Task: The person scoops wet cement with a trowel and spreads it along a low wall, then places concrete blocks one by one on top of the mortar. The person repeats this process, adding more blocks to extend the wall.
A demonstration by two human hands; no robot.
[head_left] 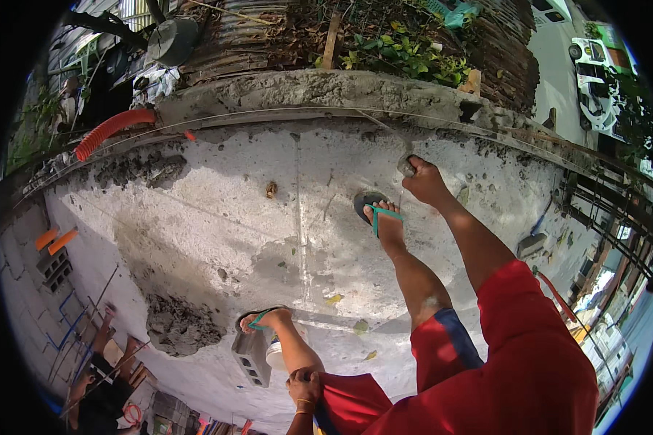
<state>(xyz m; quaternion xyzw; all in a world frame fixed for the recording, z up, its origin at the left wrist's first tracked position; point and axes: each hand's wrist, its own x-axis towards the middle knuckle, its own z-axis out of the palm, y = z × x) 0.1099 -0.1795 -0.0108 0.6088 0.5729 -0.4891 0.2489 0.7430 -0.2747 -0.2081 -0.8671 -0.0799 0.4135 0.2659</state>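
Note:
My right hand (426, 181) is closed on a grey, cement-crusted tool (406, 164) near the rough concrete ledge (268, 95) that runs across the top. A thin string stretches along that ledge. My left hand (302, 384) rests curled on my bent left knee, below. My right foot (385, 223), in a green-strapped sandal, stands on the pale concrete floor (254, 203). My left foot (265, 319) is propped on a grey hollow block (252, 360), beside a partly hidden white bucket (274, 354).
A red corrugated hose (114, 125) lies by the ledge. A mound of wet mortar (180, 325) sits at lower left, near a co-worker (101, 402) among rods. Rebar (608, 217) lines the right. Beyond the ledge are rusty sheets (225, 51), plants and a parked white vehicle (593, 87).

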